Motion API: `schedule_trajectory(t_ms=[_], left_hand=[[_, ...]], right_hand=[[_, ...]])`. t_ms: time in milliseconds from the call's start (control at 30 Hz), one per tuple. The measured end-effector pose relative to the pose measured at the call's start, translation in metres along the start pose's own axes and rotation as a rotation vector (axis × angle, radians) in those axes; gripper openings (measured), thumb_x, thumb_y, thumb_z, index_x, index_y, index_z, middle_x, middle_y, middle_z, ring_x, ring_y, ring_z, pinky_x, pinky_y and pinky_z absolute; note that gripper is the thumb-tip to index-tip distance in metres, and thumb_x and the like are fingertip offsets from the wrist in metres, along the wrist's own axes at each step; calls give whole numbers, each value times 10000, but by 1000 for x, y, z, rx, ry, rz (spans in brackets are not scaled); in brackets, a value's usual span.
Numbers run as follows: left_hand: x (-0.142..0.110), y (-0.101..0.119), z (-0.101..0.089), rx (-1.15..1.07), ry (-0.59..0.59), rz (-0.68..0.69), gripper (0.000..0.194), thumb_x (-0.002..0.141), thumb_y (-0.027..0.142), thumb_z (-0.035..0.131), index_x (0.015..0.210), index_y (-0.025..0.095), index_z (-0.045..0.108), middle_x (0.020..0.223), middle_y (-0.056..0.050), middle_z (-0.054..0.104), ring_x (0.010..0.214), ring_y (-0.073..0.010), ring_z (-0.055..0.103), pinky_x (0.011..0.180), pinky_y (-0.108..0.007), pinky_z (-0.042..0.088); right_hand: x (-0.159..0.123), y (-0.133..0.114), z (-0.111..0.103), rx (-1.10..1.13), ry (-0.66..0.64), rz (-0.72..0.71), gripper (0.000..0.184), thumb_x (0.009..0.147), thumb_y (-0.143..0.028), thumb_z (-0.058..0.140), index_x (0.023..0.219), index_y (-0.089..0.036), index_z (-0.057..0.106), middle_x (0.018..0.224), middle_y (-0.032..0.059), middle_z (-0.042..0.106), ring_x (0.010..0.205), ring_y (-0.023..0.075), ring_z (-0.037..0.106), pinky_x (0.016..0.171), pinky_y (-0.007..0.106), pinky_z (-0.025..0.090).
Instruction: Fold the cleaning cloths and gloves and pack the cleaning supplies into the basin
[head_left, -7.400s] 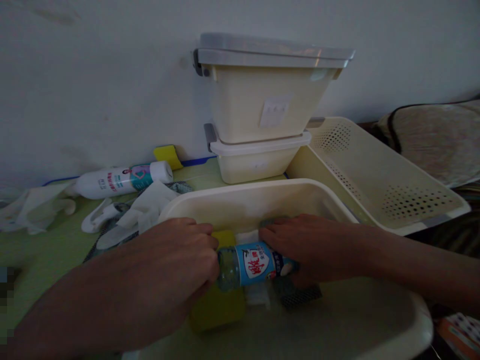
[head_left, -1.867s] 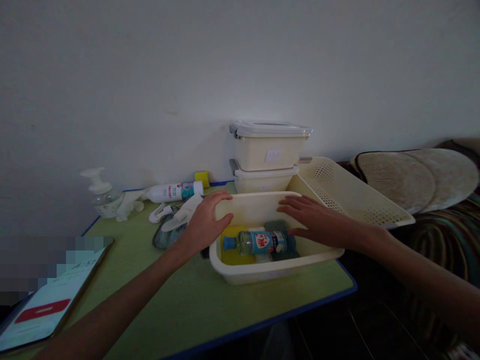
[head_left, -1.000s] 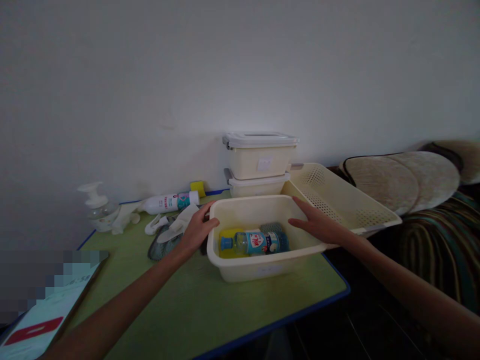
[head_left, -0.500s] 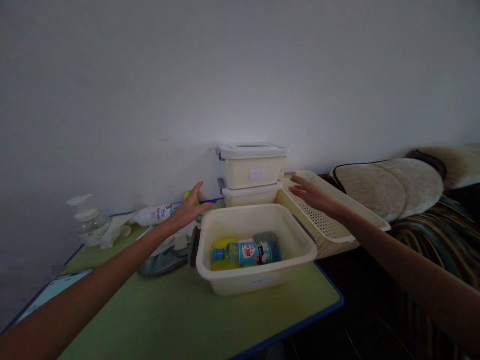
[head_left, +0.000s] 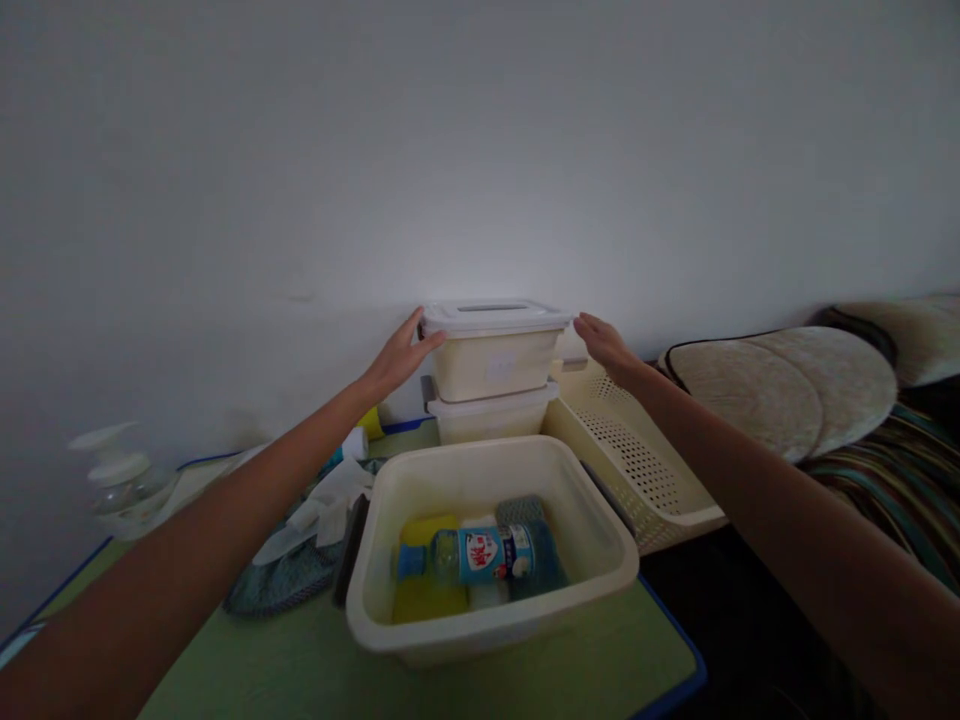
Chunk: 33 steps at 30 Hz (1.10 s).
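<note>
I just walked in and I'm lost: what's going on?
A person has the left hand and right hand at opposite ends of the upper lidded box; whether they grip it isn't clear. That box appears to rest on the lower lidded box. Nearer, on the green table, an open tub holds a bottle lying on its side.

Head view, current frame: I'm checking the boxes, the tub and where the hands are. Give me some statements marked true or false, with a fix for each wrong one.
1. The bottle lies on its side in the tub. True.
2. A hand is inside the tub. False: the left hand is at the left end of the upper box, and the right hand is by its right end.
3. The upper box is lidless. False: a lid covers it.
4. The upper box sits on the lower box. True.
</note>
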<state>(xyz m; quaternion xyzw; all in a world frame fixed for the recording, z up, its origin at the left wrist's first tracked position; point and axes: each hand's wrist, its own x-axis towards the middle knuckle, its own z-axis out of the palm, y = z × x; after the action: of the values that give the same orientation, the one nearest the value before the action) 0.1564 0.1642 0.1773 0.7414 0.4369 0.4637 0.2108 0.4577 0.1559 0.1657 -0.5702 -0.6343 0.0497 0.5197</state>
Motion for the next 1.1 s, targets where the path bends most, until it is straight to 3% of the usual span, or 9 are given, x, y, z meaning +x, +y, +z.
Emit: schedule_trajectory(t_ms=[133,267,700,900,1100], left_hand=[[3,2,9,-21,31,-8,567,808,348,445,1321,119,375,1392,-98,401,1299,-214,322,1082,-361,206],[4,2,13,-52,86,10,572,761,339,500,1276,100,434,1319,-94,486,1246,-227,391,1062,-375,245],[10,-20,19,-253,171,136,566,688,321,560,1218,133,495,1288,-65,523,1209,-225,443,1034,-378,317],[-2,-10,17,-377,225,212,559,679,300,527,1214,140,489,1273,-57,541,1174,-208,484,1002,-363,371],[-28,1,4,-391,252,285,494,736,328,458,1214,211,491,1332,11,485,1269,-200,384,1070,-369,292]], right_hand=[[8,-1,14,51,-32,8,275,809,-431,447,819,-177,551,988,107,625,969,232,553,868,397,422],[10,-1,22,112,19,10,231,775,-423,479,740,-195,477,868,62,602,859,197,542,783,346,434],[12,-5,21,315,159,43,271,703,-379,591,798,-236,383,735,-21,536,750,137,543,693,283,451],[3,-28,5,462,136,-15,294,686,-311,617,791,-241,351,798,-14,556,827,137,550,667,261,463],[-27,-47,-5,494,176,-91,318,663,-341,635,815,-249,371,966,4,600,953,157,573,789,312,488]])
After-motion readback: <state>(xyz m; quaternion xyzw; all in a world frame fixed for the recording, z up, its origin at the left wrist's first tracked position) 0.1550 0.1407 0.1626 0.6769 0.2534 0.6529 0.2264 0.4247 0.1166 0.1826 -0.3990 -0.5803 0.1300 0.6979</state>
